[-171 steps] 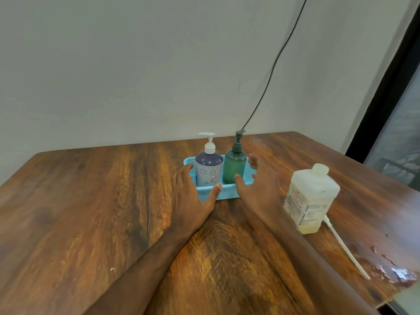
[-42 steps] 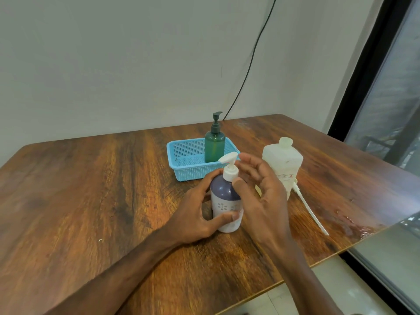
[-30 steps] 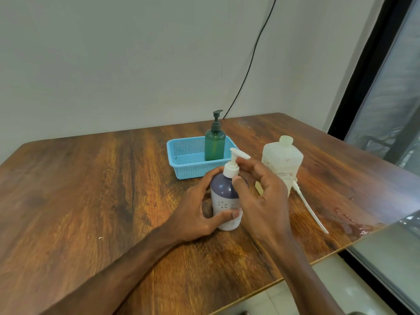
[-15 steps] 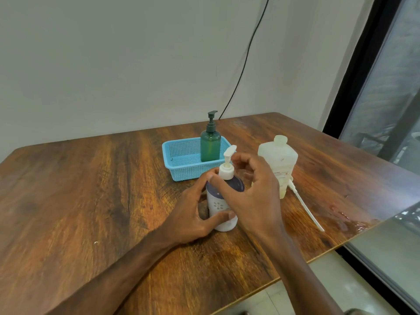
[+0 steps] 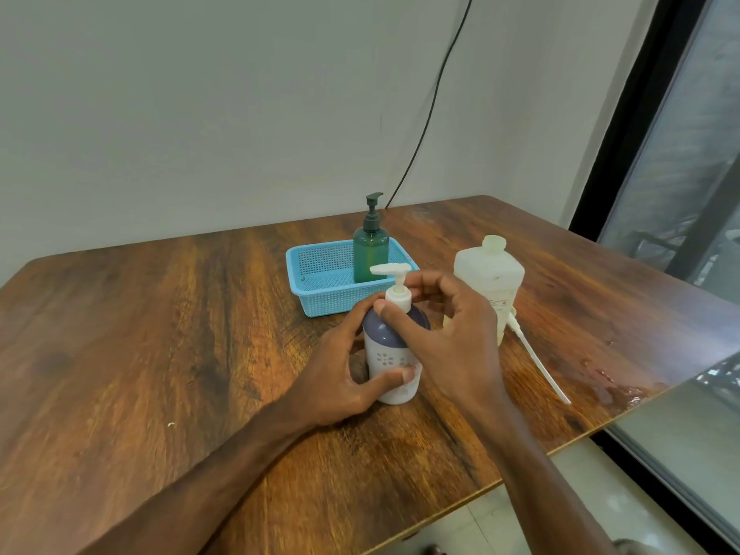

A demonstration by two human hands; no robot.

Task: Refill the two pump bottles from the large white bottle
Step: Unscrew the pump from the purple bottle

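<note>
A purple and white pump bottle stands on the wooden table. My left hand grips its body from the left, thumb across the front. My right hand pinches the white collar of its pump head with thumb and fingers. The green pump bottle stands upright in the blue basket behind. The large white bottle stands to the right, without a cap, partly hidden by my right hand.
A white pump tube lies on the table beside the large bottle. A wet patch glistens near the table's right edge. A black cable hangs down the wall. A window frame stands at right.
The purple bottle left the basket and now stands in front of it. Over the last second the pump head has turned under my right hand, its nozzle now pointing left.
</note>
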